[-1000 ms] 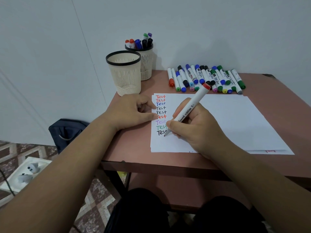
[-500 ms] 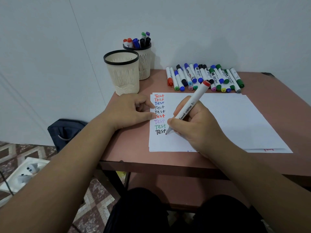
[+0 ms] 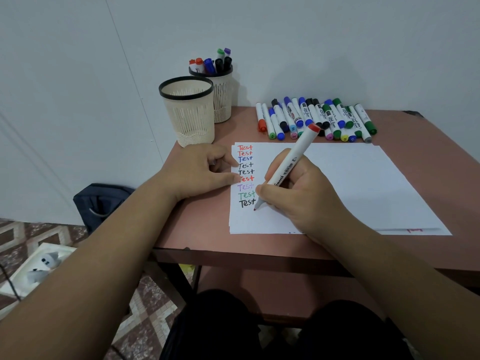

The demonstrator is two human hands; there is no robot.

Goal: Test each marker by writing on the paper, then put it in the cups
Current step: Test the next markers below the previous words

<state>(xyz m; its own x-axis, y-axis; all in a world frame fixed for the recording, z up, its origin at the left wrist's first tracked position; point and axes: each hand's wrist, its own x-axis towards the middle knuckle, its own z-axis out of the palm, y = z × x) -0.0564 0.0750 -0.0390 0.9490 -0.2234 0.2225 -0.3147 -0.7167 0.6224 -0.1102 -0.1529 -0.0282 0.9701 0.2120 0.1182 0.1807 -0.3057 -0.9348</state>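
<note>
Head view: right hand pinching a white marker with a red end, grip curled round the barrel, red tip down at the paper just below and right of the last black "Test". Marker tilted, its red end pointing up and away toward the far side. Left hand resting at the paper's left edge, fingers loosely bent and holding nothing, thumb and a fingertip touching the sheet beside the column of words. Column of "Test" down the left of the paper in red, red, blue, black, black, red, purple, green, black. Paper lying flat on the reddish-brown bench, more sheets showing under its near edge. Row of capped markers lying side by side at the far edge of the bench, beyond the paper. Two cream slatted cups at the far left corner: near cup with nothing seen inside, far cup just behind it holding several markers upright. Dark bag on the floor left of the bench.
</note>
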